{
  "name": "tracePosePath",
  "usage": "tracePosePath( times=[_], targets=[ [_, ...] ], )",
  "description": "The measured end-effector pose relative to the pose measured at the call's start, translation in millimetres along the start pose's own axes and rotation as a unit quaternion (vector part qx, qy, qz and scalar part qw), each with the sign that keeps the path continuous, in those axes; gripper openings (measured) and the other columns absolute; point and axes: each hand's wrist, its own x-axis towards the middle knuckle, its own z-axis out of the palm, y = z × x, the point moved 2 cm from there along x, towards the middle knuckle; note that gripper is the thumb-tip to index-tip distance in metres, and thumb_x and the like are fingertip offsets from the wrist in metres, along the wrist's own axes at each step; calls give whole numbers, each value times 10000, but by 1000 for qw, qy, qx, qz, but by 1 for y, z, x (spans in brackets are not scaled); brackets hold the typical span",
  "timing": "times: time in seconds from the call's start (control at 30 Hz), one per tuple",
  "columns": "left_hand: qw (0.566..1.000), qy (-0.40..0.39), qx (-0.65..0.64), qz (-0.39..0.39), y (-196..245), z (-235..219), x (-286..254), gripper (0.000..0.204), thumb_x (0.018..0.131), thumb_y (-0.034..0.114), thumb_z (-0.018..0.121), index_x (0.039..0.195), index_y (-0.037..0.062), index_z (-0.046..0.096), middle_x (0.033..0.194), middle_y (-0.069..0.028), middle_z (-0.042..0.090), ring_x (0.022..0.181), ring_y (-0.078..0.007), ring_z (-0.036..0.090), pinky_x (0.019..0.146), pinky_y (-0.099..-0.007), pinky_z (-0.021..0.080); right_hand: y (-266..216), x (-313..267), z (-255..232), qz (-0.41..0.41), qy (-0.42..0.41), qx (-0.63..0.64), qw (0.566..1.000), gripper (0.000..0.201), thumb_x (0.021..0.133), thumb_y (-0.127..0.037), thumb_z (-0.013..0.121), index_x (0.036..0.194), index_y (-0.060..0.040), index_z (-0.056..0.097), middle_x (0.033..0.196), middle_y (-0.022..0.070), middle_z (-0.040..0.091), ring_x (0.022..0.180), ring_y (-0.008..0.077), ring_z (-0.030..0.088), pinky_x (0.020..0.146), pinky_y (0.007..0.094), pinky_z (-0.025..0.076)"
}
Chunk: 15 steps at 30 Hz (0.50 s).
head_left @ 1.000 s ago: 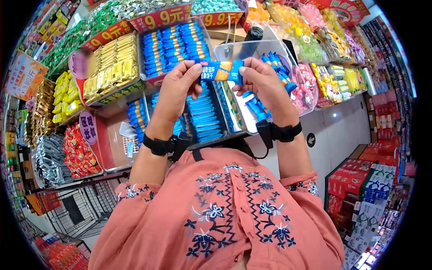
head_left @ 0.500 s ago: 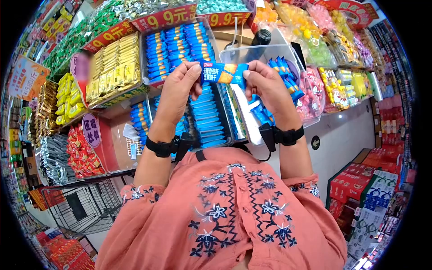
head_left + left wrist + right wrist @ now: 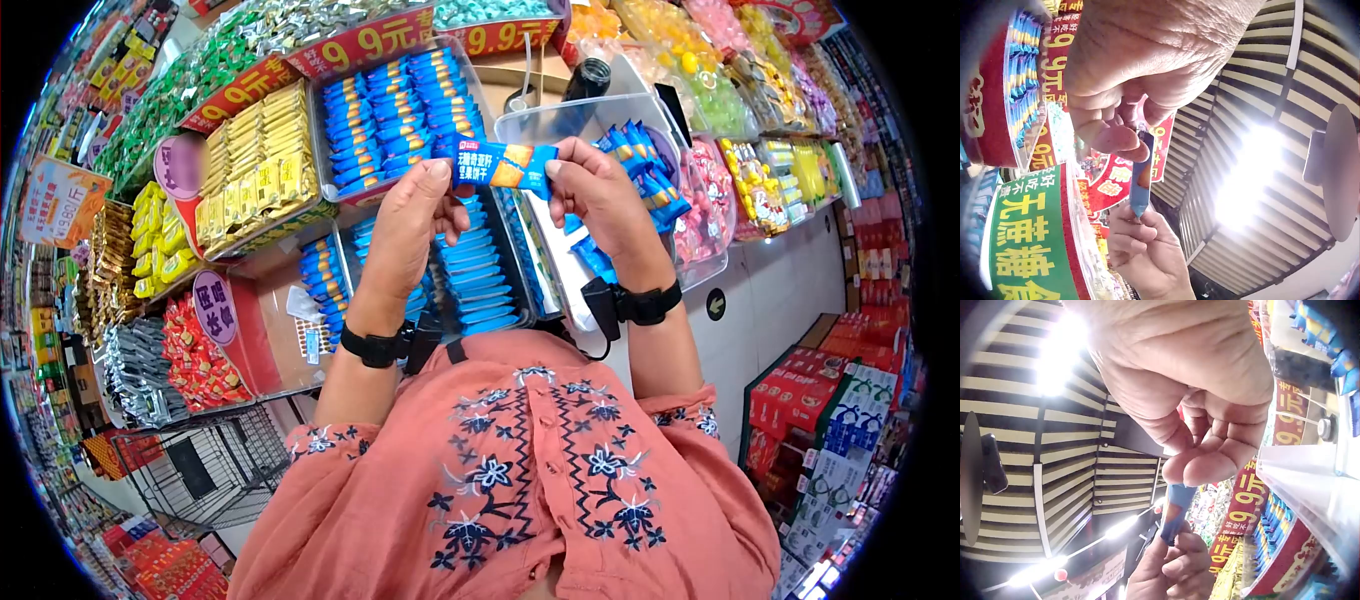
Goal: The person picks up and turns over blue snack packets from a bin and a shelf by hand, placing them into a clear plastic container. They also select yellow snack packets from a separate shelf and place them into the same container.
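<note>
A small blue biscuit packet (image 3: 507, 166) with golden crackers printed on it is stretched level between both hands in the head view. My left hand (image 3: 415, 212) pinches its left end between thumb and fingers. At the opposite end, my right hand (image 3: 606, 208) pinches the other tip. The packet's printed face is turned up toward the head camera. In the left wrist view the packet (image 3: 1141, 181) appears edge-on below the left fingers (image 3: 1124, 140). The right wrist view shows the packet (image 3: 1177, 509) running down from the right fingertips.
Behind the hands, a clear bin (image 3: 330, 190) holds rows of blue packets. A clear tub (image 3: 530, 125) with more packets stands by the right hand, near a dark bottle (image 3: 588, 78). Yellow packets (image 3: 262, 165) fill a bin at left. A wire cart (image 3: 215, 460) stands lower left.
The head view has shifted slightly, so the shelves and cart sit farther right and lower. Both hands keep their pinch on the biscuit packet.
</note>
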Motion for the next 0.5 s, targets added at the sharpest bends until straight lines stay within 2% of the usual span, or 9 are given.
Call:
tracePosePath(
  times=[0.13, 0.23, 0.33, 0.43, 0.47, 0.5],
  targets=[
    [1000, 13, 10, 7, 0, -6, 1, 361, 1061, 354, 496, 1176, 32, 612, 941, -39, 667, 705, -90, 596, 566, -208, 452, -2, -1, 5, 4, 1, -4, 1000, 111, 970, -169, 616, 991, -65, 587, 743, -15, 575, 614, 82, 617, 545, 220, 496],
    [1000, 14, 7, 7, 8, -6, 2, 349, 1045, 385, 529, 1078, 49, 614, 881, -17, 620, 699, -88, 611, 548, -202, 457, -1, 1, 6, 6, -5, -2, 1000, 118, 972, -179, 620, 993, -67, 589, 748, -17, 575, 613, 81, 615, 547, 226, 499],
    [995, 1, 95, 29, 13, -24, 11, 337, 1045, 375, 533, 1110, 57, 625, 917, -21, 636, 764, -78, 616, 598, -196, 462, -1, 2, 8, 12, -20, -6, 1000, 124, 974, -187, 623, 996, -70, 588, 757, -17, 580, 607, 80, 613, 546, 232, 501],
    [972, 15, 229, 50, 32, -34, 20, 321, 1037, 348, 556, 1143, 56, 639, 975, -33, 655, 852, -88, 624, 705, -218, 493, -1, 4, 9, 15, -33, -15, 999, 123, 976, -188, 623, 996, -72, 586, 761, -15, 587, 602, 81, 612, 543, 234, 501],
    [960, 11, 268, 84, 43, -32, 18, 306, 1008, 309, 607, 1152, 44, 660, 1033, -46, 674, 911, -112, 630, 807, -244, 501, -1, 4, 9, 14, -35, -18, 999, 123, 977, -188, 622, 995, -73, 586, 762, -14, 589, 601, 82, 613, 542, 235, 500],
    [946, -10, 310, 92, 50, -32, 21, 309, 1005, 308, 611, 1169, 51, 661, 1062, -36, 673, 956, -111, 619, 840, -251, 491, -2, 5, 10, 13, -36, -26, 999, 124, 976, -187, 624, 992, -71, 584, 758, -13, 590, 601, 83, 613, 542, 235, 499]
  ],
)
